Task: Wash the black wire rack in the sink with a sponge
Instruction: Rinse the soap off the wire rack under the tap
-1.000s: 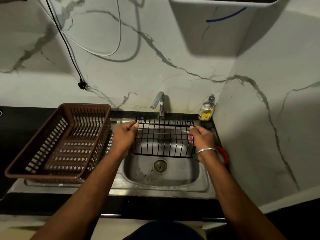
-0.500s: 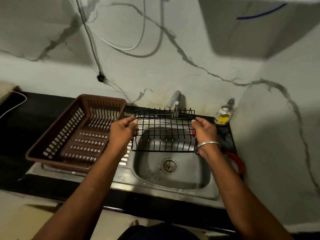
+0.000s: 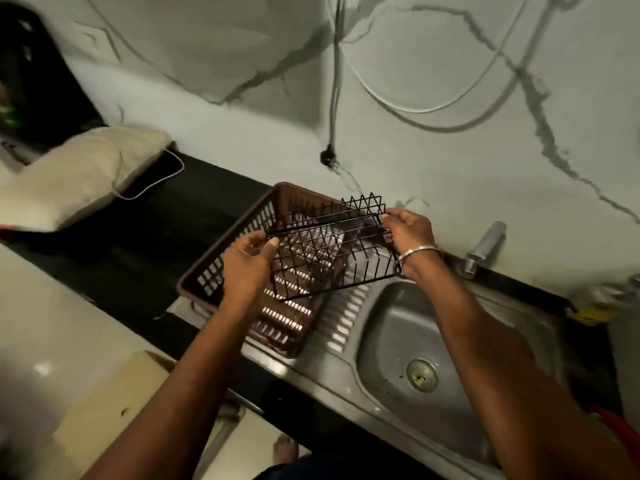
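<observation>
The left end of the black wire rack (image 3: 332,251) is pinched by the left hand (image 3: 247,263), with the thumb laid on the top wire and the fingers curled behind it. The right end is gripped by the right hand (image 3: 408,233), its fingers bent round the frame; a silver bangle (image 3: 419,251) is worn on that wrist. The rack is held tilted in the air, its right end higher, up and to the left of the sink (image 3: 391,327). It is carried over the brown plastic basket (image 3: 242,233), which is set on the ribbed drainboard (image 3: 343,317) just left of the sink.

A round drain (image 3: 421,374) is seen in the sink's floor, and a metal tap (image 3: 486,245) is mounted behind the sink at the marbled wall. To the sink's right, a yellow-labelled object (image 3: 595,306) is blurred beyond telling. The black counter (image 3: 138,244) is spread well to the left of the sink, and a cream cushion (image 3: 79,174) is laid at its far end. On the wall above and left of the sink a black plug (image 3: 327,157) is hung from a cable.
</observation>
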